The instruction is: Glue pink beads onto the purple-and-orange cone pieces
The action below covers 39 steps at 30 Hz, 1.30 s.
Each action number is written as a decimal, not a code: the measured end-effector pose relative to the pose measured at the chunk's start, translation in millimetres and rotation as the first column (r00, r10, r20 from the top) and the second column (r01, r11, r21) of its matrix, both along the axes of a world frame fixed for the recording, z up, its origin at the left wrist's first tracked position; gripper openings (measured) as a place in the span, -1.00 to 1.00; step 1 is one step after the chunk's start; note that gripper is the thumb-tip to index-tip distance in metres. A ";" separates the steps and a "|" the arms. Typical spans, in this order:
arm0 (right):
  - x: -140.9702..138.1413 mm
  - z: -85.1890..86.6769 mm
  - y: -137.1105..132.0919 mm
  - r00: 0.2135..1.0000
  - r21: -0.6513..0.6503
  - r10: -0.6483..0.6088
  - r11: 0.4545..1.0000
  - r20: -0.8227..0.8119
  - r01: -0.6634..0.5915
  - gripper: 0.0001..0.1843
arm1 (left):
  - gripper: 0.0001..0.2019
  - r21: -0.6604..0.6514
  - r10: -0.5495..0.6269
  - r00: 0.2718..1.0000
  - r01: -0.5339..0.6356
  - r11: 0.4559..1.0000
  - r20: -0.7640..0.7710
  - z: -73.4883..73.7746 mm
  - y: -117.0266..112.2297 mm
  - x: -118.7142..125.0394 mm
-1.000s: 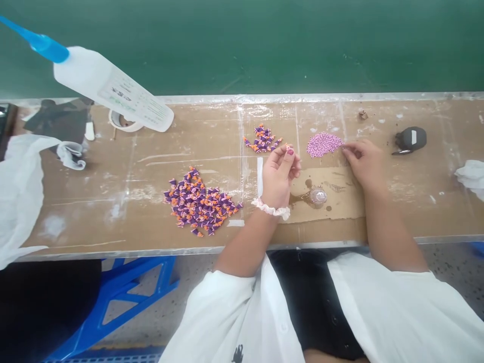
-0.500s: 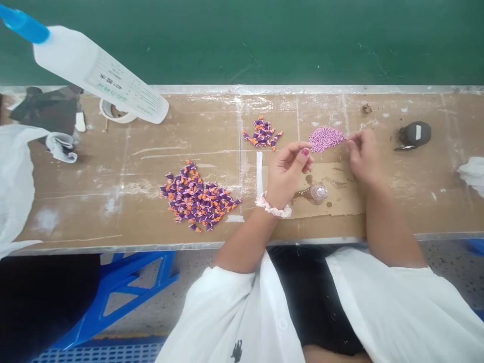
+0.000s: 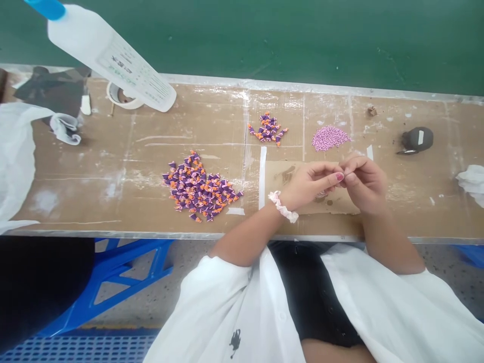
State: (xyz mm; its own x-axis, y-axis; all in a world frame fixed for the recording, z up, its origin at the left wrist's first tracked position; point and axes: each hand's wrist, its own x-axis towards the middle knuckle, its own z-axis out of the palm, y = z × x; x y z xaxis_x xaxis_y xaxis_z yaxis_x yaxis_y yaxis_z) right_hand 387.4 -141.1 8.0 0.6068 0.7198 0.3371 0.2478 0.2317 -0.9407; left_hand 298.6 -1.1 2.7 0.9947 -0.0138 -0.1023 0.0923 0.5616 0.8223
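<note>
Fingertip to fingertip, my left hand (image 3: 312, 185) and my right hand (image 3: 363, 182) meet over a piece of cardboard (image 3: 276, 184). Both are closed in a pinch; whatever lies between the fingers is too small or hidden to name. Just beyond them is a heap of tiny pink-purple pieces (image 3: 329, 138). Under my left hand, a clear rounded object on the cardboard is mostly covered. Small purple-and-orange figures form a little group (image 3: 267, 128) beyond my left hand, and a larger pile (image 3: 200, 189) of them lies to its left.
A white squeeze bottle (image 3: 113, 60) with a blue cap leans in at upper left, by a tape roll (image 3: 124, 98). White cloth (image 3: 17, 161) hangs at the left edge. A dark rounded object (image 3: 417, 139) sits at right, near crumpled white material (image 3: 472, 182).
My right hand has drawn back from the pink heap toward me. My left hand has moved right and nearer, so the fingertips now meet. The view has shifted slightly.
</note>
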 end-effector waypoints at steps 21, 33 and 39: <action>-7.1 4.3 -5.0 0.917 0.041 -0.188 0.982 0.352 0.185 -0.88 | -0.88 0.530 0.171 0.734 -0.611 0.588 0.657 -3.6 -1.2 -1.4; -5.7 12.1 -6.9 0.905 -0.052 -0.121 0.986 0.408 0.156 -0.86 | -0.79 0.633 0.097 0.798 -0.540 0.555 0.595 -2.9 1.6 -1.5; 1.2 17.2 -9.4 0.892 -0.143 -0.095 0.974 0.443 0.175 -0.85 | -0.79 0.665 0.046 0.790 -0.543 0.513 0.611 -4.2 4.8 -1.7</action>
State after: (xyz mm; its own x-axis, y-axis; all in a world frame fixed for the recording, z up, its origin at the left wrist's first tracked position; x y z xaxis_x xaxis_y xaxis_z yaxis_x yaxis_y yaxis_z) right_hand 388.6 -150.5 25.3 0.5262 0.7126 0.4640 0.6544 0.0091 -0.7561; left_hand 296.8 3.7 -1.5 0.8226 0.1261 0.5545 -0.4647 -0.4129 0.7833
